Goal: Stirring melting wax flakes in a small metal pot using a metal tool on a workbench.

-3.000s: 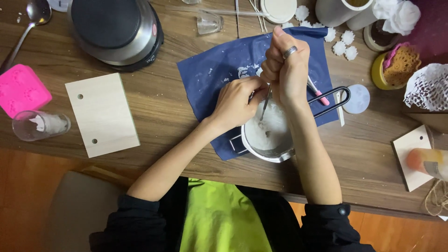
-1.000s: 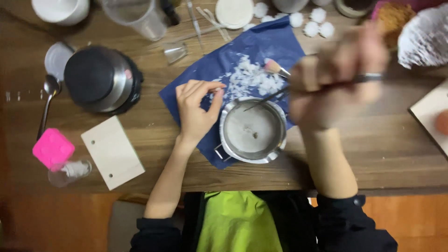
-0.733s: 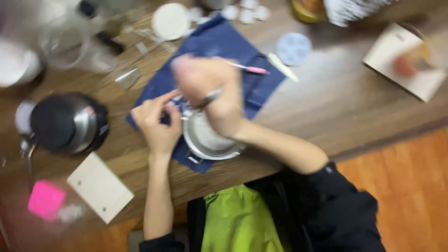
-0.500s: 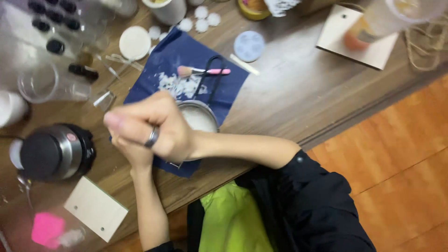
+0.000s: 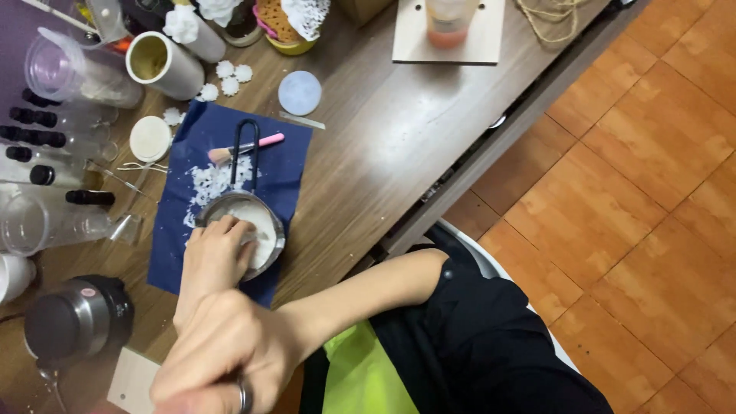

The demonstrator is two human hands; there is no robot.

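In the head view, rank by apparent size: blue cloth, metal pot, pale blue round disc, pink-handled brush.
1. blue cloth
2. metal pot
3. pale blue round disc and pink-handled brush: unsure, since the disc is wider and the brush is longer but thin.

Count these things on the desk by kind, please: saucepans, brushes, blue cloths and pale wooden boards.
saucepan: 1
brush: 1
blue cloth: 1
wooden boards: 2
Total: 5
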